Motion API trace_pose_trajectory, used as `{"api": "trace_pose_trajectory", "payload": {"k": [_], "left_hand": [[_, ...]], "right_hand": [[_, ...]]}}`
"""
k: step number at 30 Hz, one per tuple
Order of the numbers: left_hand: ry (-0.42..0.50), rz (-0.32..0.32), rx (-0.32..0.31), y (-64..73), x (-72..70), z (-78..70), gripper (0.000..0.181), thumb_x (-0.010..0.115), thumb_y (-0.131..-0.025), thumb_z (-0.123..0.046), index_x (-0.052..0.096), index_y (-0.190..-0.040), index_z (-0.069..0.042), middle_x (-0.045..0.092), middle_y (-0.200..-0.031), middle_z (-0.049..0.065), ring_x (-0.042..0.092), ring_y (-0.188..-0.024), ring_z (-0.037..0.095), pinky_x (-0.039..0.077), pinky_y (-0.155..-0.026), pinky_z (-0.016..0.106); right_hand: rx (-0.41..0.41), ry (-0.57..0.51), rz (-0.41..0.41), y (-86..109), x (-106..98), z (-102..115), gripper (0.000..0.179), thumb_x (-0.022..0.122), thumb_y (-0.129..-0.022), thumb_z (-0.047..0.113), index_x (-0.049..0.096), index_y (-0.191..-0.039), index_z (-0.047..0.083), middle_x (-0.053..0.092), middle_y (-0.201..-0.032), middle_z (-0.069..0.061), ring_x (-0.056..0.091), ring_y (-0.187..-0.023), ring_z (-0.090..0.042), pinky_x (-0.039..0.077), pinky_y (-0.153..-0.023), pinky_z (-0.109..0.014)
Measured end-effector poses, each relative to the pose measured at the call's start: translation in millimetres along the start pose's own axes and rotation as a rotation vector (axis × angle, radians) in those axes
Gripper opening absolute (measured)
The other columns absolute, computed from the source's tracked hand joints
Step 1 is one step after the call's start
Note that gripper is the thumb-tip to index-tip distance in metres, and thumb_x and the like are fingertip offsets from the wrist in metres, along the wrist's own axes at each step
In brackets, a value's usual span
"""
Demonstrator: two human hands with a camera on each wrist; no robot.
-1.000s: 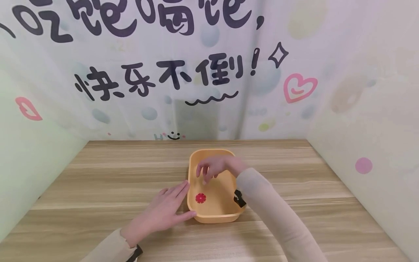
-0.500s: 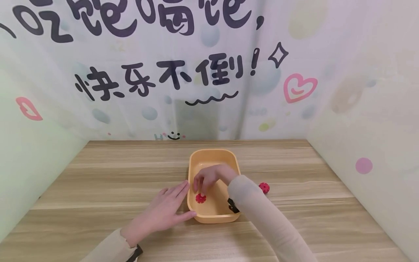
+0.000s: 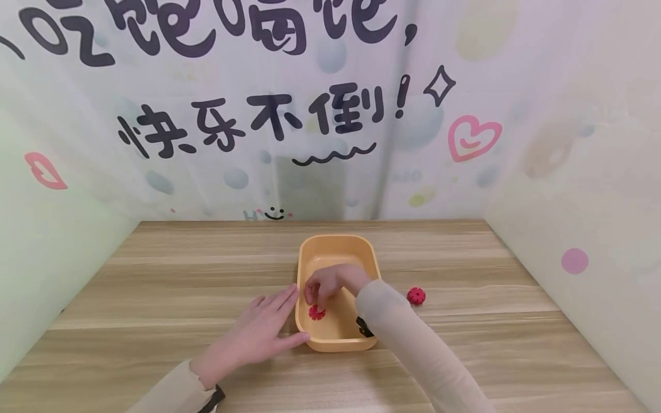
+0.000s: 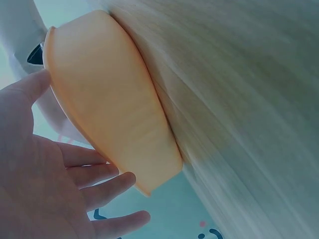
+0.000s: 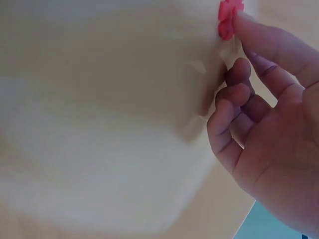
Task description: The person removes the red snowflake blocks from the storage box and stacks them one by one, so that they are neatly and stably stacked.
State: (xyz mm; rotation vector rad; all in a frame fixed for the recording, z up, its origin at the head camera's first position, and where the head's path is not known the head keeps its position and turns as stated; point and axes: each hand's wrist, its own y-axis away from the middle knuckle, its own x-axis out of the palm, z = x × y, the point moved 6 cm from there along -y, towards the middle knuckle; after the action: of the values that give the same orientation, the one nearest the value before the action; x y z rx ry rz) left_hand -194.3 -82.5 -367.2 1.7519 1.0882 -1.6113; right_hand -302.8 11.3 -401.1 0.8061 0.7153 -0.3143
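An orange plastic box (image 3: 341,346) stands on the wooden table. My left hand (image 3: 253,332) rests against its left side with fairly straight fingers, fingertips and thumb at the rim; in the left wrist view the box's outer wall (image 4: 107,94) lies beside those fingers. Inside the box, my right hand (image 3: 330,282) reaches down to a red notched disc (image 3: 315,313), a snowflake-type building piece, near the left side of the floor. The right wrist view has thumb and forefinger pinching the red disc (image 5: 227,25), the other fingers curled; the forefinger's tip is partly hidden.
A second red notched piece (image 3: 416,296), looking thicker, lies on the table (image 3: 465,258) right of the box, close to the right sleeve (image 3: 413,338). A printed curtain (image 3: 232,172) hangs along the back edge, and pale walls flank both sides.
My right hand has lowered inside the box onto the red disc and now pinches it. Its sleeve has shifted left, uncovering the red piece on the table. The left hand stays put.
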Motion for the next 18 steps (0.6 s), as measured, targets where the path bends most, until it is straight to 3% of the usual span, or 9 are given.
{"api": "trace_pose_trajectory", "payload": {"k": [5,12,18], "left_hand": [[-0.007,-0.009,0.003,0.4,-0.8,-0.4,0.083,0.041,-0.081,-0.062,0.034,-0.134,0.0,0.032,-0.138,0.011,0.032,-0.122,0.022,0.031,-0.09,0.051],[-0.021,-0.018,0.015,1.0,-2.1,-1.3,0.082,0.041,-0.081,-0.062,0.034,-0.134,0.001,0.032,-0.138,0.012,0.033,-0.122,0.023,0.031,-0.09,0.051],[-0.034,-0.013,0.017,1.2,-2.2,-1.9,0.083,0.038,-0.082,-0.064,0.035,-0.134,0.001,0.033,-0.137,0.012,0.032,-0.123,0.023,0.031,-0.09,0.051]], "right_hand": [[0.01,0.002,-0.038,-0.3,-2,0,0.016,0.069,-0.072,0.006,0.058,-0.082,0.012,0.053,-0.078,0.004,0.046,-0.068,-0.008,0.038,-0.061,-0.019],[0.018,0.026,-0.197,1.0,-12,-6,0.013,0.068,-0.074,0.011,0.058,-0.083,0.013,0.055,-0.08,0.005,0.049,-0.076,-0.011,0.04,-0.07,-0.021],[-0.003,-0.01,-0.164,1.5,-12,-10,0.024,0.071,-0.072,0.011,0.057,-0.091,0.015,0.053,-0.086,0.003,0.047,-0.08,-0.011,0.039,-0.072,-0.023]]}}
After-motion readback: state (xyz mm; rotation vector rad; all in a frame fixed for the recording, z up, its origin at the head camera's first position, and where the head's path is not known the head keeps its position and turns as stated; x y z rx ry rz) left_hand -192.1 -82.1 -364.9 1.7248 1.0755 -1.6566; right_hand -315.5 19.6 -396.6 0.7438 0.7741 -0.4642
